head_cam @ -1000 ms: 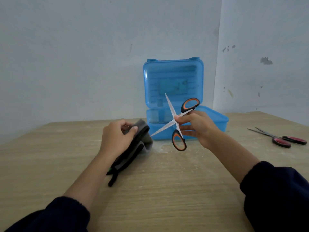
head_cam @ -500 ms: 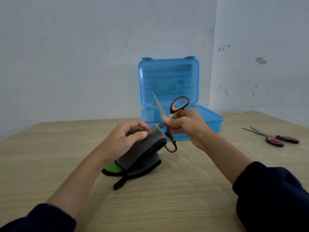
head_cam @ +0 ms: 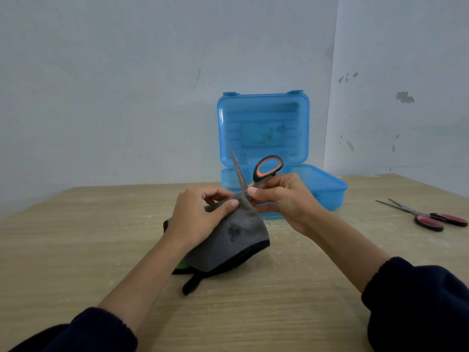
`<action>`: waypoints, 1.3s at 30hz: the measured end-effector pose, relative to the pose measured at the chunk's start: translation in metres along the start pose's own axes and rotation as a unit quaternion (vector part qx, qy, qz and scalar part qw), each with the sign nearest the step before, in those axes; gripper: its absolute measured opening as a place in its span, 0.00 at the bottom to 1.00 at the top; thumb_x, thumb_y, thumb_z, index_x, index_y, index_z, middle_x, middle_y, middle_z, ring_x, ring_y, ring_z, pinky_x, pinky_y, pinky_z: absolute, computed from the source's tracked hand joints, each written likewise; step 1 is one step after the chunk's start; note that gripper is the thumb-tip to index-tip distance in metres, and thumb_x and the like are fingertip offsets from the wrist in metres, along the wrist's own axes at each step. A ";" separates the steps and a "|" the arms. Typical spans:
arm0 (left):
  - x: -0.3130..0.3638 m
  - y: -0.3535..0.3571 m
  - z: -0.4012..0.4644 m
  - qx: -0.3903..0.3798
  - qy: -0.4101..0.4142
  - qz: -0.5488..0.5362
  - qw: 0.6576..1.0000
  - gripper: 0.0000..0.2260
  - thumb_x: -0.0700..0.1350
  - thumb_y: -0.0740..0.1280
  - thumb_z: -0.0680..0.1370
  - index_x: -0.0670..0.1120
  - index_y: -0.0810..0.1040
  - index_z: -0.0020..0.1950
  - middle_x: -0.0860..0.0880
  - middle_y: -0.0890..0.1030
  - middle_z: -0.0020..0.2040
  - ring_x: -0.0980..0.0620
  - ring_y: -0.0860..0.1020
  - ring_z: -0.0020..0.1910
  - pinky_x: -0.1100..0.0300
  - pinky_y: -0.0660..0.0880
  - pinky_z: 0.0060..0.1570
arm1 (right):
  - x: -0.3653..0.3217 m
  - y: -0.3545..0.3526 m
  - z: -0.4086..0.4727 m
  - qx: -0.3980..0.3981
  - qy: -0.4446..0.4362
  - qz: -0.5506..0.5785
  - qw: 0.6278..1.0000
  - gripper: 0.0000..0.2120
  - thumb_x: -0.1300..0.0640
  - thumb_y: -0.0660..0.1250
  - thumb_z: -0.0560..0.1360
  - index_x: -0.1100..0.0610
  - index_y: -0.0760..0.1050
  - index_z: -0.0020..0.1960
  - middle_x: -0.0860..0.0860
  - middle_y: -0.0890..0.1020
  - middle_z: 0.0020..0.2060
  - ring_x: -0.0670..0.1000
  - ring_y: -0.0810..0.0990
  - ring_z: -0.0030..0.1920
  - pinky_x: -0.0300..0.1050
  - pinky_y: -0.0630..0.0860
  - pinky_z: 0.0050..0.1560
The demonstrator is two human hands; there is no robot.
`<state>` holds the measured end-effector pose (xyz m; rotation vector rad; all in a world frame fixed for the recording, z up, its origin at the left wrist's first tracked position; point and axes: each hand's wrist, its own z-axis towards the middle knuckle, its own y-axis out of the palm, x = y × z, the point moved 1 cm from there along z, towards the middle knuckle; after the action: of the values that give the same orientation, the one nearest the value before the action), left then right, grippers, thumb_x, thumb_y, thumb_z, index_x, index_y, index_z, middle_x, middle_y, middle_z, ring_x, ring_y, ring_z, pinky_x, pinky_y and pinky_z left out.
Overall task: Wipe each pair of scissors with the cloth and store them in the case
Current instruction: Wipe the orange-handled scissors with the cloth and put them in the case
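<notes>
- Two hands met just below the middle of the frame, their forearms coming up from dark sleeves (head_cam: pixel 416 301) in the lower corners.
- Curled around a grey cloth (head_cam: pixel 236 240), the left hand (head_cam: pixel 195 219) pinched its upper fold between thumb and fingers; the cloth's black-edged lower part rested on the wooden table (head_cam: pixel 76 237), with a sliver of green showing underneath.
- Just right of it, the right hand (head_cam: pixel 286 201) gripped a pair of orange-handled scissors (head_cam: pixel 266 170) near the pivot, fingers closed around them.
- One blade (head_cam: pixel 237 171) pointed up and slightly left, and its base touched the top of the cloth; the other blade was hidden by the cloth and hands.
- One orange-and-black handle loop stood above the right hand.
- Right of centre and behind the hands, a blue plastic case (head_cam: pixel 327 191) sat open on the table, its lid (head_cam: pixel 264 128) upright against the pale wall (head_cam: pixel 127 85). Its contents could not be made out.
- At the right edge of the frame, well apart from the hands, a pair of red-handled scissors (head_cam: pixel 429 217) lay flat on the table, blades slightly parted and pointing left.
</notes>
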<state>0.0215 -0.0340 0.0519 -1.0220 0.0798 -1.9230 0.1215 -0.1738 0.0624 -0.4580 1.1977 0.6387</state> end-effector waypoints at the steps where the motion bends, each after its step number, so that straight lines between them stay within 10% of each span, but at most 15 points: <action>1: 0.000 0.002 -0.001 -0.005 -0.001 0.000 1.000 0.04 0.45 0.73 0.69 0.54 0.81 0.37 0.59 0.81 0.31 0.65 0.75 0.33 0.75 0.69 0.36 | 0.002 0.003 0.000 0.004 -0.006 0.000 1.000 0.05 0.68 0.68 0.71 0.71 0.78 0.42 0.56 0.82 0.32 0.47 0.82 0.30 0.37 0.78 0.32; 11: -0.002 0.007 -0.001 0.014 -0.036 -0.001 0.999 0.08 0.58 0.69 0.64 0.56 0.81 0.37 0.58 0.81 0.30 0.62 0.75 0.31 0.51 0.77 0.47 | -0.001 0.004 -0.003 0.011 -0.017 0.006 1.000 0.05 0.69 0.69 0.70 0.72 0.78 0.40 0.54 0.82 0.29 0.49 0.82 0.30 0.38 0.78 0.33; 39: -0.004 0.008 0.001 0.011 -0.053 -0.049 0.997 0.08 0.56 0.72 0.65 0.53 0.83 0.38 0.51 0.84 0.33 0.52 0.79 0.32 0.53 0.76 0.40 | -0.010 0.001 -0.005 0.046 -0.034 -0.001 0.998 0.07 0.69 0.69 0.70 0.69 0.77 0.34 0.54 0.80 0.26 0.48 0.80 0.26 0.37 0.78 0.31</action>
<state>0.0290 -0.0350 0.0463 -1.1300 -0.0520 -1.9498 0.1150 -0.1778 0.0710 -0.3568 1.1571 0.5903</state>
